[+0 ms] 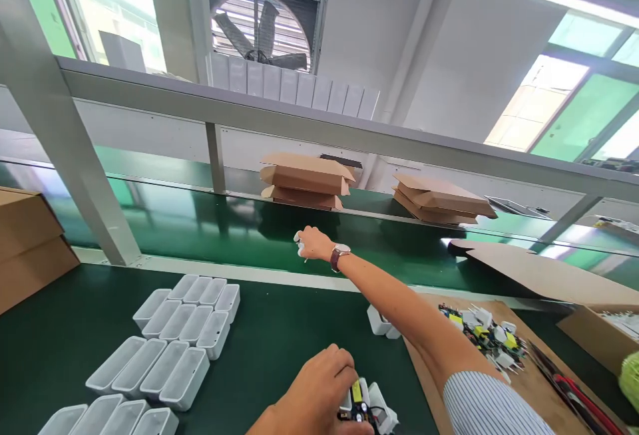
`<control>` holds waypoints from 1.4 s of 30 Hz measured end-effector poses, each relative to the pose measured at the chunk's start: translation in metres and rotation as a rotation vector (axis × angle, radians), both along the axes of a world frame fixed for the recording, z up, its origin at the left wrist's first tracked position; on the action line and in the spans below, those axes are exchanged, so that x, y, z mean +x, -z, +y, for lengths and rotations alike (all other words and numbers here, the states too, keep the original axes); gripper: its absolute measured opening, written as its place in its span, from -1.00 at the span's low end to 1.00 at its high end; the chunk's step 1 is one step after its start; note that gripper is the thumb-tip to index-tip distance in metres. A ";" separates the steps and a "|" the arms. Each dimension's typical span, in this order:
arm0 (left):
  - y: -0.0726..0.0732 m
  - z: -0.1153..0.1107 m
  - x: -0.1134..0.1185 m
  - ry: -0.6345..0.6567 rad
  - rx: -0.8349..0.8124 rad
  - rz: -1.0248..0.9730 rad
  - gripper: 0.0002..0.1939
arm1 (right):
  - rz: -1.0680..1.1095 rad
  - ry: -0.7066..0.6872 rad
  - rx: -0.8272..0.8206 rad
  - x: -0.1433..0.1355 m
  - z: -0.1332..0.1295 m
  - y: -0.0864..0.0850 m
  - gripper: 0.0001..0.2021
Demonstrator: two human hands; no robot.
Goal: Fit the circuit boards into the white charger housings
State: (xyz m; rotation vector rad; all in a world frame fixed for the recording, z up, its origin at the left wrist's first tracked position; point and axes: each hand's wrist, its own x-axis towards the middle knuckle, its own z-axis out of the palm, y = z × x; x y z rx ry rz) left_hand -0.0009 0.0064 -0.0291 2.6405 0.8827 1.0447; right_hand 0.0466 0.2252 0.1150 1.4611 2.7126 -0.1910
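My right hand (317, 245) is stretched far out over the green conveyor belt (239, 229), a watch on its wrist. Its fingers are curled, with small white pieces at the tips. I cannot make out whether these are finger covers or something held. Lower down, my left hand (324, 388) is closed around a circuit board (360, 408) with a yellow component and white parts beside it, partly hidden by the fingers. White plastic cases (177, 322), open at the top, stand in rows on the dark green table to the left.
More white cases (379, 322) sit behind my right forearm. A pile of circuit boards (484, 335) lies on cardboard at right, near red-handled tools (574, 388) and an open carton (599, 335). Flattened boxes (307, 179) rest beyond the belt. A brown carton (30, 249) stands left, beside a metal post (74, 136).
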 end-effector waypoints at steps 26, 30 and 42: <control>-0.020 -0.005 -0.005 -0.015 0.036 -0.082 -0.58 | 0.493 -0.275 -0.008 0.206 -0.229 0.046 -0.20; -0.023 -0.006 -0.027 -0.132 -0.125 0.007 -0.15 | 0.497 -0.281 -0.072 0.185 -0.225 0.076 -0.28; -0.052 -0.002 -0.057 -0.132 -0.550 0.078 0.04 | 0.731 -0.254 0.009 0.186 -0.240 0.089 -0.45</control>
